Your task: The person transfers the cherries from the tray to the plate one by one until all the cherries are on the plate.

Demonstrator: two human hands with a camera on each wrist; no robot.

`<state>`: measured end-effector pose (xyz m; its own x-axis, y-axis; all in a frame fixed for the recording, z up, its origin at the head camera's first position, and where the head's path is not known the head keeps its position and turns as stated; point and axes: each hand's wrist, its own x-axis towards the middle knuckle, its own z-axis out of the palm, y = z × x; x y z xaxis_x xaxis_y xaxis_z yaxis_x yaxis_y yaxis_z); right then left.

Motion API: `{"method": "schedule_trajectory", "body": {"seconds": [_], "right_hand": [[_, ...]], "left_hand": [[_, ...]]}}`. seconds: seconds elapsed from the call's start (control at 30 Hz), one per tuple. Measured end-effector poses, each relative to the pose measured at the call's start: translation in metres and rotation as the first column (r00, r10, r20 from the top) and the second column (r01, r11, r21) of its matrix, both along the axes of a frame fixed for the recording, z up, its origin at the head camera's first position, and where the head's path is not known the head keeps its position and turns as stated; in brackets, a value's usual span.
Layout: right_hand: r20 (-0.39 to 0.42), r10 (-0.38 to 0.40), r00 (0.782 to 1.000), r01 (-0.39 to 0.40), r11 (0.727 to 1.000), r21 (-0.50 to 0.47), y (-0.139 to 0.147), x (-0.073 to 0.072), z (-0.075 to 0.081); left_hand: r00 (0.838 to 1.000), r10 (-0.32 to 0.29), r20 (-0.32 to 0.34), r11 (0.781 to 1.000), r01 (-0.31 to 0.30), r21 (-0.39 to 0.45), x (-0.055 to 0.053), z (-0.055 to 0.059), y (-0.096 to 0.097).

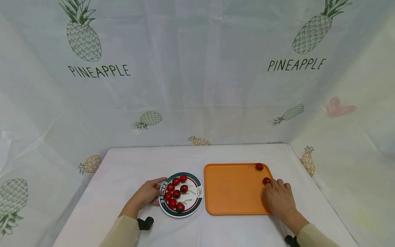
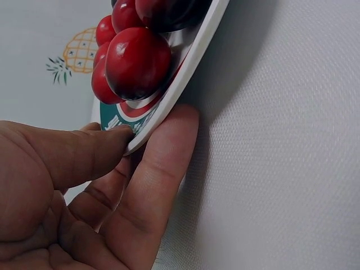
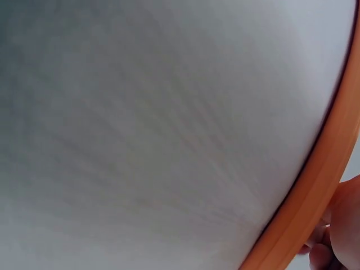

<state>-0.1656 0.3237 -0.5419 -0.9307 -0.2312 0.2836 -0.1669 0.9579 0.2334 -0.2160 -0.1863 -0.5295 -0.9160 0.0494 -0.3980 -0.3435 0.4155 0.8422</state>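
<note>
My left hand (image 1: 146, 192) pinches the left rim of a round plate (image 1: 180, 214) with a green border. In the left wrist view the thumb (image 2: 90, 152) lies on the rim and a finger (image 2: 160, 169) supports it from beneath. Several dark red cherries (image 2: 138, 63) with stems are gathered on the plate. Over the right side of an orange tray (image 1: 231, 192), my right hand (image 1: 280, 199) holds a cherry (image 1: 266, 180) at its fingertips. Another cherry (image 1: 259, 166) lies by the tray's far right corner. The right wrist view catches only part of this hand beyond the tray rim.
Plate and tray sit side by side on a white-covered table (image 1: 148, 230), a narrow gap between them. Behind the table's far edge hangs a pale cloth (image 1: 197, 85) printed with pineapples. Dark straps show at both wrists.
</note>
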Motion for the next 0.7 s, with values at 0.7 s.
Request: {"method": "schedule_trajectory", "body": {"seconds": [0.7], "right_hand": [[-0.031, 0.103, 0.994, -0.101, 0.993, 0.054, 0.006, -0.019, 0.004]], "left_hand": [[1.0, 0.006, -0.008, 1.0, -0.007, -0.02, 0.001, 0.0, 0.001]]}}
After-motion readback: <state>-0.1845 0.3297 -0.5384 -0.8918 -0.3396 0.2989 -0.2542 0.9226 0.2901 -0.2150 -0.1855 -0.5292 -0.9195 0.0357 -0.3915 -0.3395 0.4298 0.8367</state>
